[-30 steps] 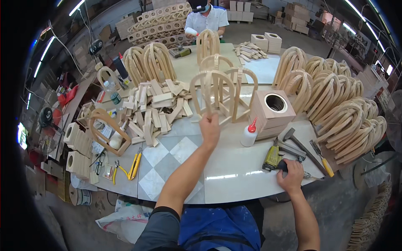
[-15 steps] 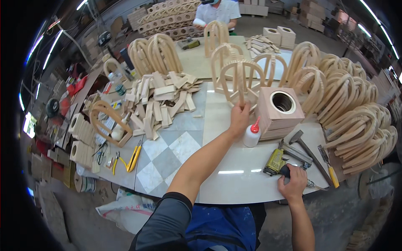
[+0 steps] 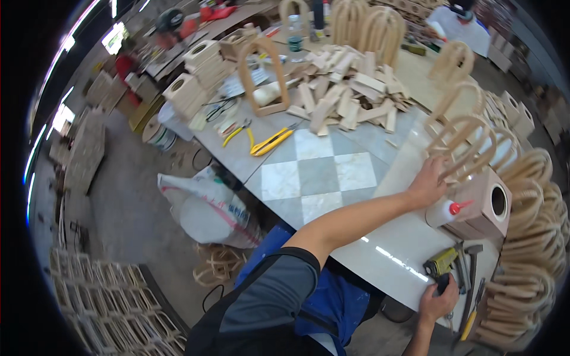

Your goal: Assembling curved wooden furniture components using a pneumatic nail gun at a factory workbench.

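My left hand (image 3: pixel 428 181) is closed around the lower part of an arched wooden frame (image 3: pixel 490 142) standing on the table. My right hand (image 3: pixel 438 301) wraps the dark handle of a yellow-green nail gun (image 3: pixel 440 262), which lies near the table's front edge. Between the two hands stands a white squeeze bottle (image 3: pixel 439 215) with a red nozzle. Right beside it is a stack of wooden blocks (image 3: pixel 485 202) with a round hole in its top. A hammer (image 3: pixel 473 252) and a yellow-handled chisel (image 3: pixel 470 323) lie right of the nail gun.
Loose wood strips (image 3: pixel 347 89) form a heap at the far middle. Yellow cutters (image 3: pixel 273 141) and small pliers (image 3: pixel 240 135) lie left of it. Bundled wooden arches (image 3: pixel 531 237) crowd the right side. A white sack (image 3: pixel 214 207) sits on the floor. A person (image 3: pixel 460 32) works at the far right.
My view has swung left, so the table shows farther right and more floor appears. The left hand stays at the wooden frame, the right hand on the nail gun.
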`<state>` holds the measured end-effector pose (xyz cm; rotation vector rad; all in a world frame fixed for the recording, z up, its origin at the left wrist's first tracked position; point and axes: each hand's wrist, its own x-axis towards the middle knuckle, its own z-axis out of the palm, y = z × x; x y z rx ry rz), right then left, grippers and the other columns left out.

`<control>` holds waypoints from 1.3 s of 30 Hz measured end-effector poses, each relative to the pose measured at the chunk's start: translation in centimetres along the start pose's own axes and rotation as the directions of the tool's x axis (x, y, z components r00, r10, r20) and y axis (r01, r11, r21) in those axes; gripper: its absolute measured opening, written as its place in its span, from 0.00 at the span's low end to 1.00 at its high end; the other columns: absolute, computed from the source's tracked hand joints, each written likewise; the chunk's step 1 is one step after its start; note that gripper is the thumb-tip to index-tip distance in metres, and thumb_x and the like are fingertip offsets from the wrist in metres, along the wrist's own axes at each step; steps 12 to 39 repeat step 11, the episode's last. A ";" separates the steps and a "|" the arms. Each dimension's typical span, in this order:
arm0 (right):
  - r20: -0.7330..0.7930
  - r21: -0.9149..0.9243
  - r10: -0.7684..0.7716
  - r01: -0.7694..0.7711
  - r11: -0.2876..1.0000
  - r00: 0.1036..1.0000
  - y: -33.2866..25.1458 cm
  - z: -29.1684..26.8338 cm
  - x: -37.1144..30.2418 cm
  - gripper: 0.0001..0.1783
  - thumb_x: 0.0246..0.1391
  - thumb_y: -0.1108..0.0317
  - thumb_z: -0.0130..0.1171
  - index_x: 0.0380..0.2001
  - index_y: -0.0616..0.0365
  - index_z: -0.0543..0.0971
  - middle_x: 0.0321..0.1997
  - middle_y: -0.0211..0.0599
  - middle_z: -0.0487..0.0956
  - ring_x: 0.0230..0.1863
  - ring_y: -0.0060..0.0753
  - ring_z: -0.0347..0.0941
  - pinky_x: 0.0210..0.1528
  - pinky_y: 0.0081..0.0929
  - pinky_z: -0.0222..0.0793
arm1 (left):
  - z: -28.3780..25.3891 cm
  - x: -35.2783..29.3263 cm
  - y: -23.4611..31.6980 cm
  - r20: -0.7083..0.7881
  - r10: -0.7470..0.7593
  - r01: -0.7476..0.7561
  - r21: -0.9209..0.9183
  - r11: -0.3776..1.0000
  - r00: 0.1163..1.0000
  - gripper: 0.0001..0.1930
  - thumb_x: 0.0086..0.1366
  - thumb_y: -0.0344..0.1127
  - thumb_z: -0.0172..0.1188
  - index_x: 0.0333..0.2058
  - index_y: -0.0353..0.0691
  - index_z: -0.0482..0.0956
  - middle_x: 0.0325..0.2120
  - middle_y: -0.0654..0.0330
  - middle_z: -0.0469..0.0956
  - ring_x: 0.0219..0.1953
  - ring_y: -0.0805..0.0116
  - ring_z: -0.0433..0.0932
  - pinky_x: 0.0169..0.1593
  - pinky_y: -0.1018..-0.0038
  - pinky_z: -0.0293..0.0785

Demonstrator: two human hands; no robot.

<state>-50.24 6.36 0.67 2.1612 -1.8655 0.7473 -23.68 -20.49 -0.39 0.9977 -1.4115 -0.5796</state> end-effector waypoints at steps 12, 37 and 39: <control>0.059 -0.024 0.054 -0.052 0.998 0.997 -0.4 0.0 0.8 0.34 0.50 0.74 0.65 0.64 0.60 0.80 0.55 0.49 0.85 0.53 0.58 0.80 0.61 0.47 0.74 | -30.5 3.6 -2.7 -0.255 0.090 0.231 0.949 0.215 0.963 0.61 0.54 0.59 0.79 0.83 0.54 0.56 0.79 0.40 0.52 0.79 0.28 0.50 0.78 0.31 0.46; 0.059 -0.024 0.054 -0.052 0.998 0.997 -0.4 0.0 0.8 0.34 0.50 0.74 0.65 0.64 0.60 0.80 0.55 0.49 0.85 0.53 0.58 0.80 0.61 0.47 0.74 | -30.5 3.6 -2.7 -0.255 0.090 0.231 0.949 0.215 0.963 0.61 0.54 0.59 0.79 0.83 0.54 0.56 0.79 0.40 0.52 0.79 0.28 0.50 0.78 0.31 0.46; 0.059 -0.024 0.054 -0.052 0.998 0.997 -0.4 0.0 0.8 0.34 0.50 0.74 0.65 0.64 0.60 0.80 0.55 0.49 0.85 0.53 0.58 0.80 0.61 0.47 0.74 | -30.5 3.6 -2.7 -0.255 0.090 0.231 0.949 0.215 0.963 0.61 0.54 0.59 0.79 0.83 0.54 0.56 0.79 0.40 0.52 0.79 0.28 0.50 0.78 0.31 0.46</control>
